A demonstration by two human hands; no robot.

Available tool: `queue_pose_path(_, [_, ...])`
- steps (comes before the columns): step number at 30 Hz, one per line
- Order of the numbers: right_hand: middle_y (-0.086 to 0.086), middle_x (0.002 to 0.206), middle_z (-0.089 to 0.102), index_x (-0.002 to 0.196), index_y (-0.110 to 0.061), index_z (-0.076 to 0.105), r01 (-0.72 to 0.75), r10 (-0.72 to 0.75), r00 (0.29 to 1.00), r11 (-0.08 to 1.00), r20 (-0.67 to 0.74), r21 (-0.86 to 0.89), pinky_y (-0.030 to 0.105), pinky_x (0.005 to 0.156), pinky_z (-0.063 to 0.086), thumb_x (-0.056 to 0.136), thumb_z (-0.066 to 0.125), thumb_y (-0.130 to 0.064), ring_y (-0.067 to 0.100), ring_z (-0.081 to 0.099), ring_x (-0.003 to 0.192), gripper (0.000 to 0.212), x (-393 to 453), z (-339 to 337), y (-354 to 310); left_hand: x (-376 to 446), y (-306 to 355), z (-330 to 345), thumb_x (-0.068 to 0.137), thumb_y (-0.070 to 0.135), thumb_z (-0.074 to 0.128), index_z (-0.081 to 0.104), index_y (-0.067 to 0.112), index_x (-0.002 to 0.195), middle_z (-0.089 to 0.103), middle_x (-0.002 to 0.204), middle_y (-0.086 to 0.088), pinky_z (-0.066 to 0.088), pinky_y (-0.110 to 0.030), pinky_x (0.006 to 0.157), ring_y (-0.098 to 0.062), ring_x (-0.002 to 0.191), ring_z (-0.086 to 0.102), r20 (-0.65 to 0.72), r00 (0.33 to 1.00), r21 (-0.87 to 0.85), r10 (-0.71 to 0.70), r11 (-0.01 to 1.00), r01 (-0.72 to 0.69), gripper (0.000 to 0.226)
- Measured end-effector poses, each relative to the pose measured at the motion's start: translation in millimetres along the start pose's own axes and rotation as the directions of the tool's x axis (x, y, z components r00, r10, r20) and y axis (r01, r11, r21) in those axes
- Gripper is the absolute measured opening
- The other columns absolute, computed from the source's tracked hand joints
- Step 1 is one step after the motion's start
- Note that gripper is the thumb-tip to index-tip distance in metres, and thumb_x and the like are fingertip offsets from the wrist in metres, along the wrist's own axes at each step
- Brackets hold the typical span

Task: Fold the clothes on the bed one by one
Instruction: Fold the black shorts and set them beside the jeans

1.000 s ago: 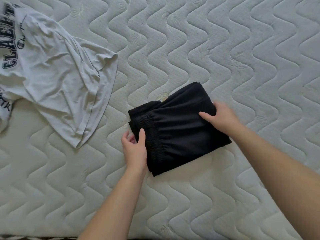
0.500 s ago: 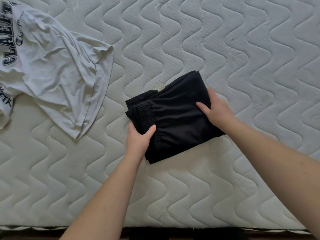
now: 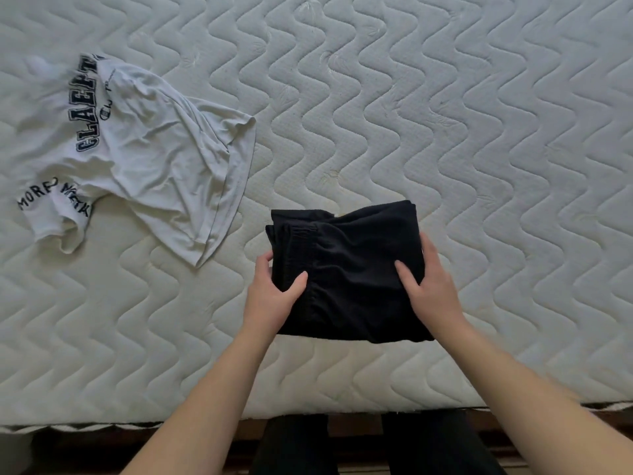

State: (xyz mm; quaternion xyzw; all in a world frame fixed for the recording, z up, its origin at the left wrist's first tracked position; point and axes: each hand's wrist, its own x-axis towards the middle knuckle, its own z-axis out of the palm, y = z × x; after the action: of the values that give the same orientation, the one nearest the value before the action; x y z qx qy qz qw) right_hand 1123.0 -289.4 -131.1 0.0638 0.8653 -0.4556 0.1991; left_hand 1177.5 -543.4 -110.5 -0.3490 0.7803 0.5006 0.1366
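Black folded shorts (image 3: 349, 269) are lying on the quilted mattress of the bed (image 3: 445, 132), held between the two hands: the left hand (image 3: 270, 296) is gripping the left edge near the gathered waistband with its thumb curled on top, and the right hand (image 3: 428, 286) is gripping the right edge with its thumb pressing on the cloth. Well off to the left of the left hand and farther away, a crumpled white T-shirt (image 3: 154, 166) with dark lettering is lying unfolded.

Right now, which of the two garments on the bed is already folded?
The black garment, a compact bundle gripped by the left hand and right hand. The white printed T-shirt lies crumpled, untouched.
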Motion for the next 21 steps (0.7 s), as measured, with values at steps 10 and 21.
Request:
queue_pose_path(10, [-0.037,0.133,0.047,0.141,-0.048,0.034,0.103,-0.049,0.970,0.970,-0.240,0.220,0.006,0.098,0.038,0.092,0.065,-0.023,-0.012,0.047,0.123,0.063,-143,-27,-94,-97,66,-106,0.079,0.034,0.079,0.037,0.041,0.132,0.064,0.112,0.020,0.044,-0.003,0.077,0.014,0.098,0.060,0.231,0.943,0.077,0.240,0.962,-0.263,0.068])
queue_pose_path(21, [-0.036,0.134,0.043,0.148,-0.037,0.032,0.076,0.031,0.902,0.970,-0.431,0.229,-0.002,0.092,0.034,0.093,0.063,-0.033,-0.021,0.044,0.118,0.063,-266,-82,-130,-188,129,-117,0.081,0.037,0.076,0.037,0.039,0.132,0.066,0.106,0.017,0.051,-0.014,0.079,0.006,0.093,0.065,0.420,0.797,0.109,0.434,0.848,-0.519,0.065])
